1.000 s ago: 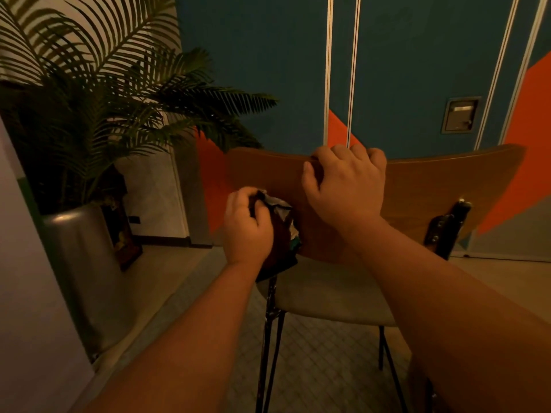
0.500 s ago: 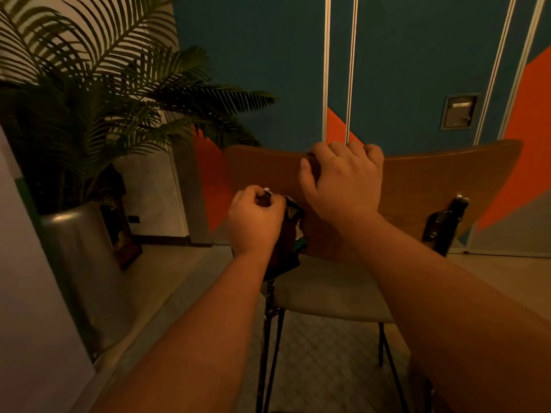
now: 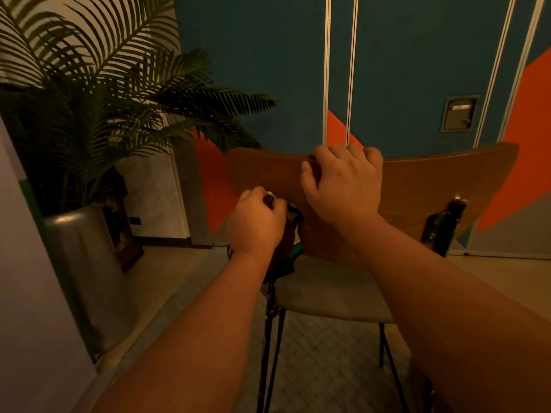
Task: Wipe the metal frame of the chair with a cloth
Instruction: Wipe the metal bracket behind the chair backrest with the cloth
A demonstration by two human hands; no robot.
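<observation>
While the right hand (image 3: 343,186) hooked its curled fingers over the top edge of the chair's wooden backrest (image 3: 441,186) and held it steady, the left hand (image 3: 256,222) gripped a bunched dark cloth (image 3: 287,251), fingers clamped tight around it. That cloth sat against the left rear upright of the black metal frame (image 3: 269,329), just where the backrest met the seat (image 3: 328,293). Compared with a second earlier, the left fist had shifted a little up and toward the backrest, and more of the cloth was hidden behind it; the right hand had kept its hold. This small slide suggested a rubbing stroke along the top of that upright, so wiping appeared under way but early. The thin legs below and the bracket (image 3: 441,225) on the right of the backrest looked not yet reached. A potted palm (image 3: 98,114) stood to the left, well apart from the chair, before a blue and orange wall (image 3: 417,55).
</observation>
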